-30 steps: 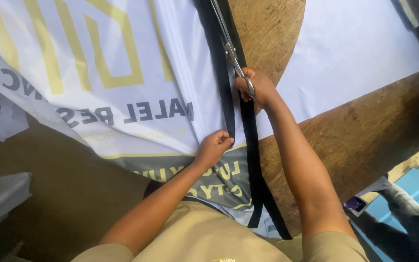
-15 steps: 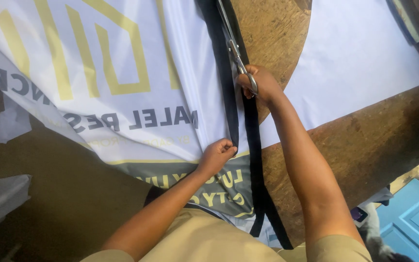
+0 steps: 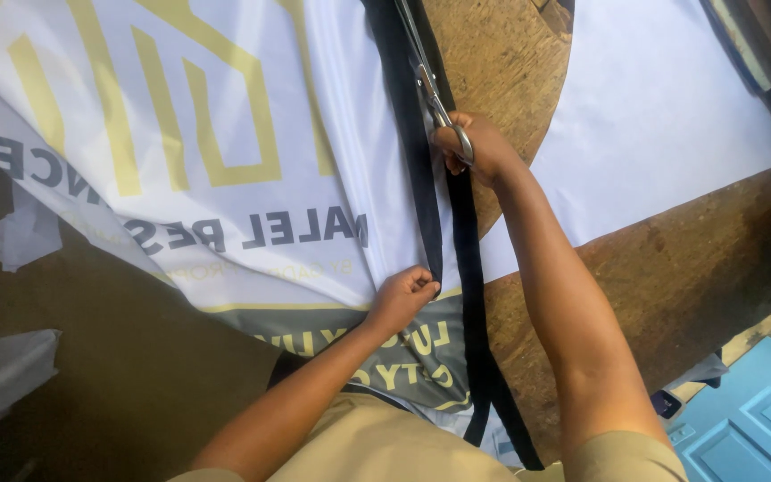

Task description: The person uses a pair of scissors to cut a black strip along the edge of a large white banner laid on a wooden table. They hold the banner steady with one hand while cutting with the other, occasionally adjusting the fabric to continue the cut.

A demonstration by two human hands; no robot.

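White printed banner (image 3: pixel 225 134) — black-edged, partly cut

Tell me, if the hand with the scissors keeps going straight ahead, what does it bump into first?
Nothing solid, it seems: the right hand points the scissors along the banner's black border strip, which runs past the picture's top edge.

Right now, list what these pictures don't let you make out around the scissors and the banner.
- Scissors, head view: blade tips run off the top edge; how far the cut reaches is unseen.
- Right hand: its fingers cover the handle loops.
- Left hand: closed on the banner edge; the pinched part is hidden.
- Black strip: lower end passes behind the person's shirt.
- Banner print: cut off by folds and frame edges.
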